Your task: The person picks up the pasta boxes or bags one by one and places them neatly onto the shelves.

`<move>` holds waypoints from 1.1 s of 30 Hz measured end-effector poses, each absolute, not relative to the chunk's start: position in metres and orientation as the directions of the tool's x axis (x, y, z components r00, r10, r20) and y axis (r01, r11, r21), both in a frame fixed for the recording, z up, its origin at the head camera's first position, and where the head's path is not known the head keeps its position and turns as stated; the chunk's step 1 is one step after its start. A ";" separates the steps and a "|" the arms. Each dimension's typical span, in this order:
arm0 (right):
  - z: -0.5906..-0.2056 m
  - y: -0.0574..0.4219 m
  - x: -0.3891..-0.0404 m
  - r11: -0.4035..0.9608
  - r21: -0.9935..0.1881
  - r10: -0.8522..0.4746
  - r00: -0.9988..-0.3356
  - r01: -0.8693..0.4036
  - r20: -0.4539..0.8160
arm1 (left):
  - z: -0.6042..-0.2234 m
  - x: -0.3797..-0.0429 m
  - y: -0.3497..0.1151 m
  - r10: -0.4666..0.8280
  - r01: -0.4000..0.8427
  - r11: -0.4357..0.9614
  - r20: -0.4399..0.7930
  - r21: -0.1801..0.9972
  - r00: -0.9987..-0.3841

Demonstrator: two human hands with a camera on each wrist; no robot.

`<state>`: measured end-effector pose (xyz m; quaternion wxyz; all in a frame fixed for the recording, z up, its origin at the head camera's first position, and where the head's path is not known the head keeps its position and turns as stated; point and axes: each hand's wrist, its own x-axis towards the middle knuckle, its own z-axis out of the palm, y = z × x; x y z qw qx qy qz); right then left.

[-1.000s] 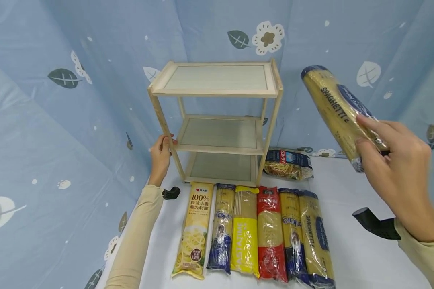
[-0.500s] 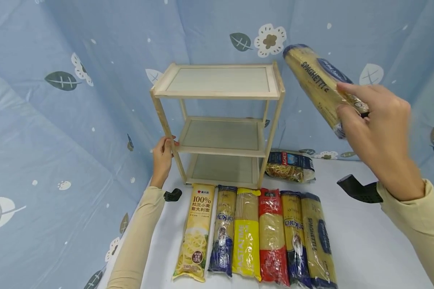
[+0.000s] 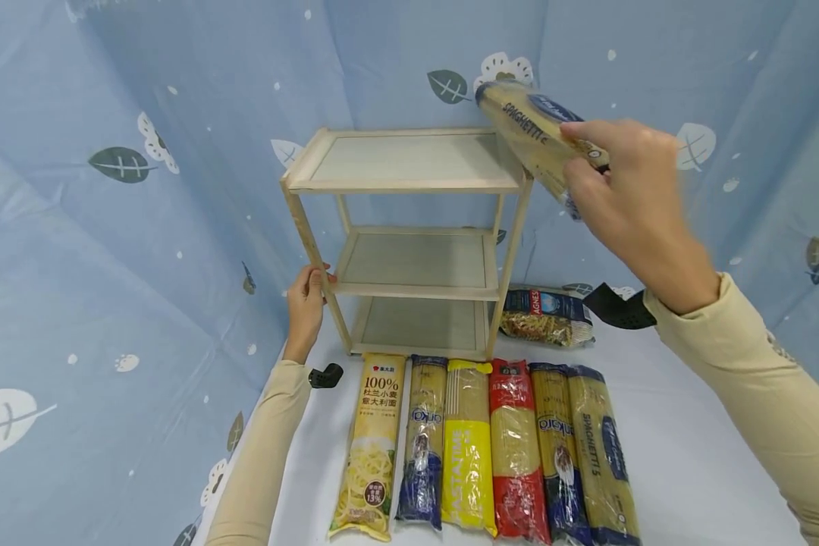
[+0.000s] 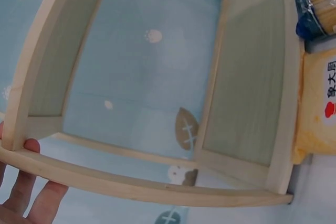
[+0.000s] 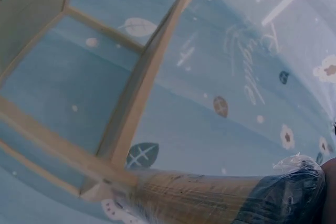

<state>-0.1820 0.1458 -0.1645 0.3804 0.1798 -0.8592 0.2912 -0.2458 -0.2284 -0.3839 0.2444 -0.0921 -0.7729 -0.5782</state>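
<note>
Before a wooden rack (image 3: 416,161), 6 pasta packs (image 3: 474,451), left hand (image 3: 304,307) gripping post (image 3: 302,227), right hand (image 3: 631,193) pinching spaghetti pack (image 3: 522,129)

"Where's the head camera?"
"Above, facing forward and down, taking in the whole wooden rack (image 3: 416,290)."
"The wrist views?"
"Both close, turned sideways: left looks between shelves (image 4: 244,72), right over a spaghetti packet (image 5: 194,195). All share the rack."

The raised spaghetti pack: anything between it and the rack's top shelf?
Nothing visible: the spaghetti pack, in the right hand, overlaps the top shelf at its right end in the head view; contact is unclear.
</note>
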 end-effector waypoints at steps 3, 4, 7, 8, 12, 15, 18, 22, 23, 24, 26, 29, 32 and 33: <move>-0.161 0.135 -0.193 0.767 -0.358 -0.101 -0.650 -0.533 0.753 | -0.384 -0.246 -0.229 -0.142 0.429 0.312 0.488 0.848 -0.861; -0.160 0.131 -0.197 0.772 -0.358 -0.100 -0.656 -0.525 0.748 | -0.384 -0.246 -0.228 -0.141 0.431 0.312 0.490 0.847 -0.860; -0.157 0.121 -0.206 0.788 -0.348 -0.108 -0.670 -0.508 0.734 | -0.384 -0.246 -0.228 -0.142 0.432 0.321 0.494 0.843 -0.858; -0.157 0.118 -0.209 0.795 -0.347 -0.105 -0.676 -0.498 0.729 | -0.384 -0.245 -0.228 -0.142 0.432 0.326 0.495 0.841 -0.857; -0.156 0.105 -0.216 0.809 -0.360 -0.094 -0.706 -0.465 0.702 | -0.383 -0.243 -0.228 -0.145 0.436 0.342 0.505 0.832 -0.851; -0.156 0.096 -0.220 0.818 -0.366 -0.086 -0.724 -0.444 0.685 | -0.382 -0.243 -0.227 -0.141 0.436 0.358 0.509 0.826 -0.849; -0.159 0.088 -0.223 0.838 -0.343 -0.092 -0.728 -0.425 0.679 | -0.383 -0.243 -0.223 -0.138 0.429 0.390 0.512 0.815 -0.848; -0.170 0.077 -0.225 0.882 -0.292 -0.101 -0.754 -0.370 0.649 | -0.383 -0.244 -0.220 -0.141 0.426 0.413 0.519 0.805 -0.843; -0.173 0.075 -0.225 0.893 -0.276 -0.106 -0.762 -0.356 0.639 | -0.383 -0.244 -0.220 -0.140 0.430 0.414 0.523 0.803 -0.841; -0.175 0.074 -0.225 0.903 -0.266 -0.108 -0.776 -0.338 0.622 | -0.383 -0.245 -0.220 -0.141 0.431 0.415 0.525 0.801 -0.839; -0.177 0.072 -0.224 0.916 -0.247 -0.112 -0.792 -0.316 0.600 | -0.383 -0.246 -0.221 -0.137 0.441 0.406 0.531 0.800 -0.836; -0.177 0.071 -0.224 0.928 -0.230 -0.112 -0.810 -0.292 0.576 | -0.383 -0.246 -0.222 -0.128 0.448 0.386 0.528 0.806 -0.840; -0.176 0.070 -0.223 0.933 -0.231 -0.108 -0.828 -0.275 0.550 | -0.384 -0.246 -0.224 -0.124 0.442 0.376 0.517 0.815 -0.847; -0.175 0.070 -0.222 0.934 -0.234 -0.107 -0.835 -0.271 0.539 | -0.384 -0.246 -0.224 -0.124 0.439 0.376 0.514 0.816 -0.848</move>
